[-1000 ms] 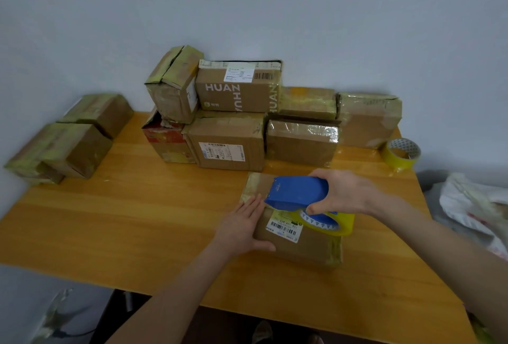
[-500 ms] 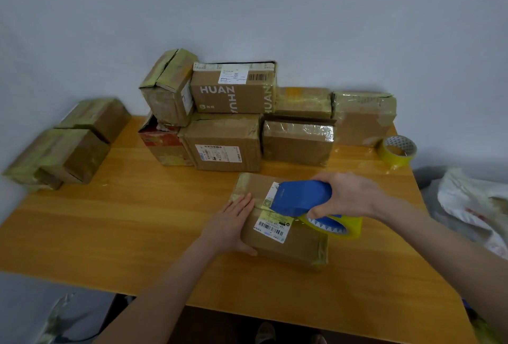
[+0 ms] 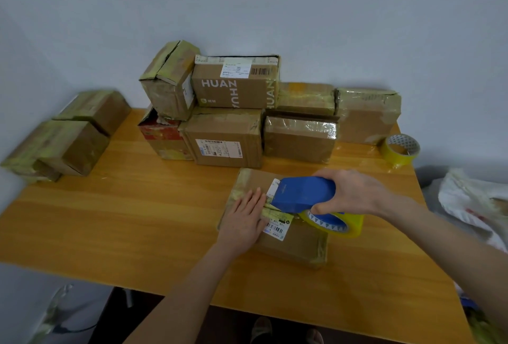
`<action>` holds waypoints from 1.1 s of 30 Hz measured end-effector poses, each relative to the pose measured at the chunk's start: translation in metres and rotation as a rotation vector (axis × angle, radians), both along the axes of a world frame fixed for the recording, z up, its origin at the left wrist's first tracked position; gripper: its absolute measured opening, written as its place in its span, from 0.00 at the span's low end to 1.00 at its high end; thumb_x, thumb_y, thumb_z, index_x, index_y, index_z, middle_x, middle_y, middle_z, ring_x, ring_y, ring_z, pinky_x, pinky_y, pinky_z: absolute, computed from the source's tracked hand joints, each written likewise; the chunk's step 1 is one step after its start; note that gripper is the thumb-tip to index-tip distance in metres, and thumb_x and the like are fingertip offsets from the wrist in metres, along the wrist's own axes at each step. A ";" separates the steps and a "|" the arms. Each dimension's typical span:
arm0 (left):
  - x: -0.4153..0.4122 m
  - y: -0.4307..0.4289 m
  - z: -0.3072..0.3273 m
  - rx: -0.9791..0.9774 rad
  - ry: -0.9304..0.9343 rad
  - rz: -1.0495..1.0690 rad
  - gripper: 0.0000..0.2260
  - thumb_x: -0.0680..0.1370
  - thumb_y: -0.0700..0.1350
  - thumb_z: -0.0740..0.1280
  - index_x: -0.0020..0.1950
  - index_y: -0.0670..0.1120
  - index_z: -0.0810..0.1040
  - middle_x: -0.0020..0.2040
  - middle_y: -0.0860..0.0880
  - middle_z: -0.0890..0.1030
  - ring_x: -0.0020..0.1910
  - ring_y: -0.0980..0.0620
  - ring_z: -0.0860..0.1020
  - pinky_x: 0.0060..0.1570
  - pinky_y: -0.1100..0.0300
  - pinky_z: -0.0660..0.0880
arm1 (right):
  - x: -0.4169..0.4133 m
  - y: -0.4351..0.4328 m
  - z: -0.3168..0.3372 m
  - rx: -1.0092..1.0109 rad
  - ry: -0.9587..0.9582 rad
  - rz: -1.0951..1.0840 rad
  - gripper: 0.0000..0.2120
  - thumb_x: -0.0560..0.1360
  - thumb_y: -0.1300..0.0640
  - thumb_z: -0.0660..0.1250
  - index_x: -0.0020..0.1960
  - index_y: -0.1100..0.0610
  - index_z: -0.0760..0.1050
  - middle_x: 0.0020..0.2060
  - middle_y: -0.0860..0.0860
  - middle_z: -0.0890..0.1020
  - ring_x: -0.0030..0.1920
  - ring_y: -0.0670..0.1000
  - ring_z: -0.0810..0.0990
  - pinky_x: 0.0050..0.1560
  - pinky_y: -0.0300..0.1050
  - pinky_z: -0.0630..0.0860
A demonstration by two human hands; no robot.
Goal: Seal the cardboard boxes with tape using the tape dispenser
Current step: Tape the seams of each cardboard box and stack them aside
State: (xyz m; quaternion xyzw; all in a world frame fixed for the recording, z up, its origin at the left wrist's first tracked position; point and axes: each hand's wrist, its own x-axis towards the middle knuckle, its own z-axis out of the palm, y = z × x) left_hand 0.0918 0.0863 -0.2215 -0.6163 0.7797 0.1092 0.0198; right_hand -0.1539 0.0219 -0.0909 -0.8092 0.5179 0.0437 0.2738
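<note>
A flat cardboard box [image 3: 297,244] with a barcode label lies on the wooden table [image 3: 137,220] in front of me. My left hand [image 3: 243,220] rests flat on the box's left part, fingers straight. My right hand [image 3: 351,192] grips a blue tape dispenser [image 3: 302,193] carrying a yellow tape roll [image 3: 334,224]. The dispenser's front end sits on the box top just right of my left fingertips. Yellowish tape runs along the box's edges.
Several taped cardboard boxes [image 3: 228,140] are stacked against the wall at the back of the table. Two more boxes [image 3: 68,134] sit at the far left edge. A spare yellow tape roll [image 3: 401,149] stands at the back right. White plastic bags [image 3: 472,200] lie beyond the table's right side.
The dispenser in my right hand has slid a little left along the box top toward my left hand. My left hand stays flat on the box.
</note>
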 end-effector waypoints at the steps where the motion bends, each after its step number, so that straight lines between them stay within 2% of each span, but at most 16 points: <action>1: 0.000 0.000 0.000 0.018 0.000 -0.001 0.35 0.73 0.65 0.29 0.77 0.51 0.38 0.75 0.54 0.37 0.74 0.57 0.35 0.73 0.58 0.37 | -0.003 0.000 0.001 0.013 -0.003 0.001 0.29 0.65 0.35 0.72 0.63 0.42 0.69 0.48 0.42 0.79 0.46 0.47 0.79 0.45 0.47 0.80; 5: 0.003 -0.003 0.003 0.042 -0.021 -0.006 0.42 0.66 0.68 0.20 0.76 0.50 0.36 0.74 0.54 0.35 0.76 0.55 0.38 0.73 0.58 0.37 | -0.031 -0.005 0.012 0.035 0.009 -0.036 0.23 0.65 0.37 0.72 0.57 0.42 0.72 0.42 0.40 0.79 0.42 0.44 0.78 0.43 0.47 0.79; 7: 0.004 -0.001 0.002 0.054 -0.017 -0.004 0.44 0.63 0.70 0.17 0.75 0.52 0.34 0.74 0.53 0.34 0.76 0.53 0.37 0.74 0.56 0.37 | -0.042 -0.005 0.013 0.063 0.014 -0.048 0.24 0.62 0.36 0.71 0.55 0.42 0.73 0.41 0.42 0.80 0.41 0.44 0.79 0.43 0.48 0.79; 10: 0.001 0.000 0.004 0.084 -0.053 -0.053 0.45 0.62 0.75 0.21 0.75 0.56 0.33 0.74 0.49 0.30 0.74 0.50 0.32 0.72 0.54 0.33 | -0.043 0.004 0.000 0.111 0.072 -0.019 0.23 0.63 0.37 0.72 0.54 0.42 0.71 0.42 0.42 0.80 0.41 0.43 0.78 0.41 0.43 0.78; 14: 0.000 -0.002 0.007 0.105 -0.098 -0.089 0.45 0.61 0.78 0.26 0.75 0.59 0.32 0.73 0.46 0.28 0.74 0.48 0.30 0.73 0.52 0.34 | -0.045 0.011 -0.015 0.095 0.054 -0.038 0.31 0.62 0.36 0.72 0.63 0.41 0.71 0.44 0.41 0.80 0.43 0.44 0.79 0.45 0.47 0.80; 19: -0.022 0.006 0.011 0.058 -0.052 -0.093 0.45 0.66 0.74 0.29 0.77 0.50 0.36 0.76 0.51 0.34 0.75 0.52 0.33 0.75 0.52 0.35 | -0.041 0.010 -0.015 0.061 0.070 -0.033 0.31 0.63 0.38 0.72 0.64 0.42 0.70 0.45 0.42 0.80 0.43 0.45 0.79 0.45 0.48 0.81; 24: -0.016 0.009 0.005 0.056 -0.028 -0.086 0.46 0.66 0.75 0.30 0.78 0.51 0.38 0.76 0.54 0.36 0.76 0.54 0.36 0.72 0.56 0.32 | -0.038 0.012 -0.017 0.075 0.020 -0.051 0.33 0.64 0.39 0.73 0.66 0.41 0.69 0.46 0.40 0.79 0.44 0.44 0.78 0.45 0.45 0.79; 28: -0.008 0.008 0.007 0.068 -0.030 -0.069 0.51 0.61 0.78 0.25 0.78 0.50 0.39 0.76 0.54 0.36 0.76 0.55 0.36 0.72 0.57 0.33 | -0.033 0.013 -0.018 0.050 0.016 -0.037 0.36 0.65 0.38 0.73 0.70 0.41 0.64 0.53 0.42 0.78 0.51 0.48 0.78 0.51 0.49 0.79; 33: -0.008 0.007 0.006 0.066 -0.029 -0.055 0.51 0.63 0.78 0.30 0.79 0.50 0.43 0.76 0.55 0.38 0.76 0.56 0.38 0.71 0.58 0.33 | -0.042 0.010 -0.009 0.072 -0.068 -0.042 0.33 0.66 0.42 0.74 0.68 0.39 0.65 0.54 0.42 0.78 0.51 0.47 0.77 0.51 0.49 0.79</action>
